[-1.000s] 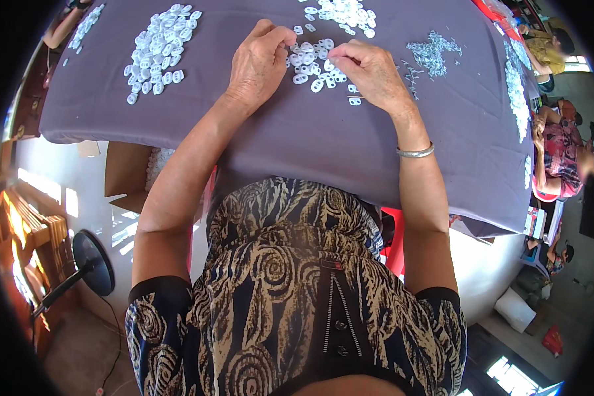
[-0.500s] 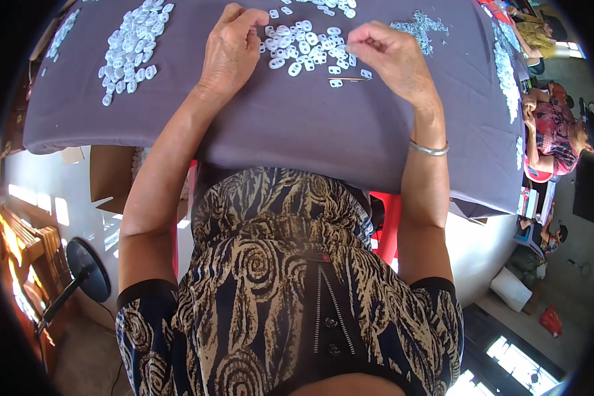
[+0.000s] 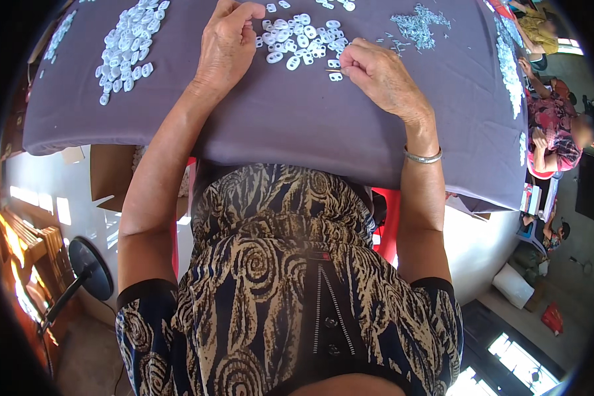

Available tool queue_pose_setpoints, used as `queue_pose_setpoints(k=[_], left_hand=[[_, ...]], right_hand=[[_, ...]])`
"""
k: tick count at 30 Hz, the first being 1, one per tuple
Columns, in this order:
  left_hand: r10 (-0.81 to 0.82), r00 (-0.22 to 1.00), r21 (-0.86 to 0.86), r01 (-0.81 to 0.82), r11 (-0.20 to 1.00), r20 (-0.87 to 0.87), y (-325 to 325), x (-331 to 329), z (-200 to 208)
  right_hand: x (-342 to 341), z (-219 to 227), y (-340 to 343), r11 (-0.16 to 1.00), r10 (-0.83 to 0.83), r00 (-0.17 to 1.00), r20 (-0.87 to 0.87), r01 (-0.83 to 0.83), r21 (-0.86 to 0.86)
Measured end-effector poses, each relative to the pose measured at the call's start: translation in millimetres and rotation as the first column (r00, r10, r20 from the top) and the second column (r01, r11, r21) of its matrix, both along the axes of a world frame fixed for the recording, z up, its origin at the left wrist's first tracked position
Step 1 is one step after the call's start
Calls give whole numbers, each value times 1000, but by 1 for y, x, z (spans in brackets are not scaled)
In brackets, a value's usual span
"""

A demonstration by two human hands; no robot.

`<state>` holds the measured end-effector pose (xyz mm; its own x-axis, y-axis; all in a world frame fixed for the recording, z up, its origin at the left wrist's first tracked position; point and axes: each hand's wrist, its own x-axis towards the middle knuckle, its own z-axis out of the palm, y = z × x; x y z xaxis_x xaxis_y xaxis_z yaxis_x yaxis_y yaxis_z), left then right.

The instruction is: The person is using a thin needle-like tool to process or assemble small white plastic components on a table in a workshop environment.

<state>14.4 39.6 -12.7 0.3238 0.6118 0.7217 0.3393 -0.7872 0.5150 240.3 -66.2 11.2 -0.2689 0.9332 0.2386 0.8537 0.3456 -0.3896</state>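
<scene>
Grey-purple cloth covers the tabletop (image 3: 297,125), with both hands resting on it. The right hand (image 3: 383,79) has its grip pinched on something thin and small, too tiny to identify, beside a lone white ring piece (image 3: 335,76). The left hand (image 3: 226,46) is loosely curled, holding nothing visible, touching the central scatter of white ring pieces (image 3: 300,43). Farther left lies another heap (image 3: 127,46).

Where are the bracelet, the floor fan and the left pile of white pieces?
bracelet (image 3: 423,157), head view, band at right wrist.
floor fan (image 3: 91,268), head view, dark round head.
left pile of white pieces (image 3: 127,46), head view, pile's middle.
</scene>
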Motion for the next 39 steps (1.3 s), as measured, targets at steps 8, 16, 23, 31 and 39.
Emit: queue_pose_setpoints(k=[8, 16, 23, 31, 39], left_hand=[[16, 1000, -117, -17, 993, -10, 1, 2, -2], [-12, 998, -107, 6, 994, -58, 6, 0, -11], [-32, 999, -88, 34, 996, 17, -4, 3, 5], [-53, 999, -84, 54, 995, 13, -4, 2, 5], [-23, 998, -77, 18, 997, -60, 3, -1, -6]], right_hand=[[10, 8, -5, 985, -157, 916, -369, 171, 4], [10, 13, -10, 945, -319, 838, -442, 245, -218], [4, 9, -12, 937, -289, 900, -325, 197, -289], [-1, 7, -11, 967, -178, 930, -321, 104, -233], [-12, 2, -8, 994, -67, 966, -250, 44, -97]])
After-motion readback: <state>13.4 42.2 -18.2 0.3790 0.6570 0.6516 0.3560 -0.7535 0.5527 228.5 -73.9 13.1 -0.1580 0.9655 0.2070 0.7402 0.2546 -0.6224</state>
